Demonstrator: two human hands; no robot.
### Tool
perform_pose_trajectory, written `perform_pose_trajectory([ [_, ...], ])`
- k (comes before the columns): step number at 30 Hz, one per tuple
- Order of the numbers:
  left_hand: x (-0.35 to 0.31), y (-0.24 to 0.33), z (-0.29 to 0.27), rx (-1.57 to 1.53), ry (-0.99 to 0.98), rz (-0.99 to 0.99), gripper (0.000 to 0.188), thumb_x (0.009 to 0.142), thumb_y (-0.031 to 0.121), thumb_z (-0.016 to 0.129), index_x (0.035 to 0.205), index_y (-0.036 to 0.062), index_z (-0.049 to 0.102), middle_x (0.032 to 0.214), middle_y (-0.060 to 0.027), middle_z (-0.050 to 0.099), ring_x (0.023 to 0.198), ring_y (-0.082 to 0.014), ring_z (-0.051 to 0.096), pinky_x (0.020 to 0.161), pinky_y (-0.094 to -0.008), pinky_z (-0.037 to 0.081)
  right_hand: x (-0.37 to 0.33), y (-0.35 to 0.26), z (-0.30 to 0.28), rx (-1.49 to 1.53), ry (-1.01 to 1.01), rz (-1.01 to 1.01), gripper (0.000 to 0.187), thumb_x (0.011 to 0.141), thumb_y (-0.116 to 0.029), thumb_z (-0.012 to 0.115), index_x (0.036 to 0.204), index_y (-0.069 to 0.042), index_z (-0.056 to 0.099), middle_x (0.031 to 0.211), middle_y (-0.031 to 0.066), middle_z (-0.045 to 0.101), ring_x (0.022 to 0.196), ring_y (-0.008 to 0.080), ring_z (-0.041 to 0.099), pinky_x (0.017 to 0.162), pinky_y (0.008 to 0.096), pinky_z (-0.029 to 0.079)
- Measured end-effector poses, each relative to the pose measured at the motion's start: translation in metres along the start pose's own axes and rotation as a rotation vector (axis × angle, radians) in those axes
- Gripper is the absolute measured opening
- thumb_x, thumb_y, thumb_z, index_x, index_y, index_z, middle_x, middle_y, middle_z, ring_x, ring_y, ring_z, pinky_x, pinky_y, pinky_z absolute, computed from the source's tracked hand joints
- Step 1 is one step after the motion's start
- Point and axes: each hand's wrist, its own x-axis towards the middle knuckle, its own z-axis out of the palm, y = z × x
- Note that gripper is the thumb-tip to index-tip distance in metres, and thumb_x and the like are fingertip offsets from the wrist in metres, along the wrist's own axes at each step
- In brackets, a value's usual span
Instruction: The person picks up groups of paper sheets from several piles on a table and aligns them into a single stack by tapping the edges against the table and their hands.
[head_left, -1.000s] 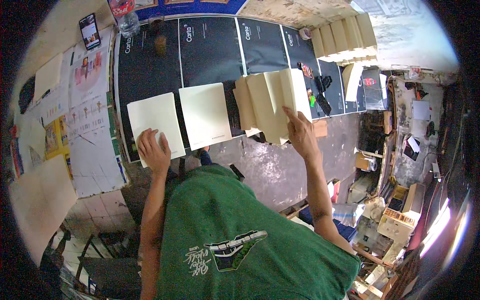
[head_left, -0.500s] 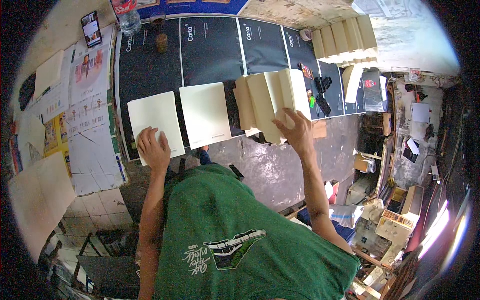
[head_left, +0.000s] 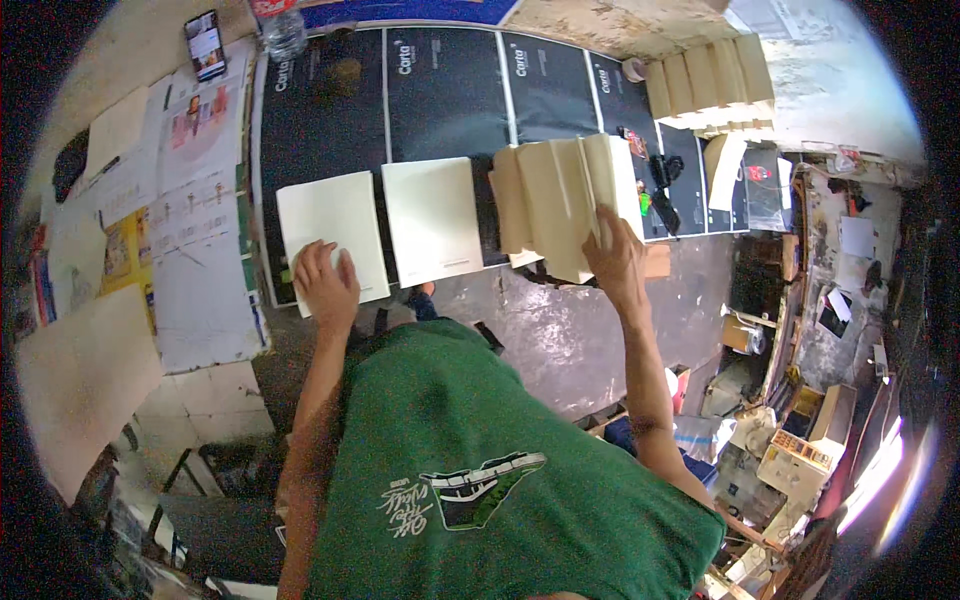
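Note:
My left hand [head_left: 327,283] lies with spread fingers on the lower part of a white paper stack [head_left: 330,210]. A second white stack [head_left: 432,215] sits beside it, between my hands, with small print near its lower edge. Further right, cream folded sheets [head_left: 550,195] overlap in a fanned pile at the table's near edge. My right hand [head_left: 618,262] grips the lower right part of this pile, its thumb and fingers bent on the paper. How many sheets are between them is hidden.
The black-covered table [head_left: 445,100] has white dividing strips. At its back stand a phone [head_left: 206,45], a plastic bottle [head_left: 284,35] and a tall cream paper pile [head_left: 710,85]. Small black items [head_left: 665,190] lie right of the fanned sheets. Printed sheets [head_left: 200,220] cover the left side.
The view has shifted, so the table sits further right. The fanned sheets lie closer together, and my right hand's fingers have moved up along their right part. My left hand stays on its stack.

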Motion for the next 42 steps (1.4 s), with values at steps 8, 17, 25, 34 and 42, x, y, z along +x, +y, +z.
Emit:
perform_pose_trajectory([
  [8,-0.002,-0.005,-0.001,-0.006,0.027,0.003,0.024,0.091,0.023,0.062,0.11,0.0092,0.059,0.12,-0.01,0.054,0.121,-0.0321,0.047,0.102,-0.0482,0.035,0.009,-0.046,-0.061,-0.152,0.042,0.052,0.054,0.085,0.008,0.05,0.135,-0.01,0.056,0.11,0.0238,0.063,0.094,0.0388,0.066,0.079,0.0461,0.053],
  [17,-0.003,-0.007,0.002,-0.012,0.082,0.026,0.02,0.087,0.014,0.061,0.106,0.0103,0.061,0.119,-0.0093,0.056,0.119,-0.0329,0.048,0.1,-0.0472,0.036,0.017,-0.16,0.2,-0.123,-0.558,-0.216,0.031,0.084,-0.031,0.065,0.099,-0.003,0.067,0.117,0.028,0.055,0.087,0.0333,0.067,0.059,0.0444,0.058],
  [25,0.007,-0.029,-0.017,-0.242,0.063,-0.17,0.043,0.085,0.026,0.069,0.118,0.0018,0.057,0.124,-0.0171,0.055,0.118,-0.0364,0.049,0.099,-0.05,0.038,-0.002,-0.168,0.206,0.021,-0.342,-0.023,0.055,0.076,-0.05,0.075,0.106,-0.007,0.06,0.104,0.0187,0.056,0.079,0.0372,0.069,0.06,0.0457,0.058],
  [34,-0.006,-0.045,-0.037,0.154,-0.069,-0.315,0.08,0.076,0.059,0.073,0.128,0.0014,0.054,0.13,-0.0186,0.051,0.122,-0.038,0.044,0.103,-0.0549,0.032,-0.01,-0.148,0.205,0.136,-0.198,-0.017,0.022,0.086,-0.026,0.068,0.086,-0.005,0.063,0.086,0.0192,0.06,0.068,0.0418,0.063,0.064,0.0514,0.054],
  [42,0.02,-0.041,-0.058,-0.587,-0.247,-0.452,0.042,0.09,0.033,0.07,0.11,-0.0011,0.058,0.104,-0.0168,0.066,0.096,-0.0292,0.064,0.085,-0.0384,0.048,0.001,-0.125,0.185,0.408,-0.253,0.161,0.026,0.083,-0.025,0.072,0.073,-0.002,0.067,0.07,0.0185,0.063,0.065,0.0352,0.067,0.061,0.0447,0.052],
])
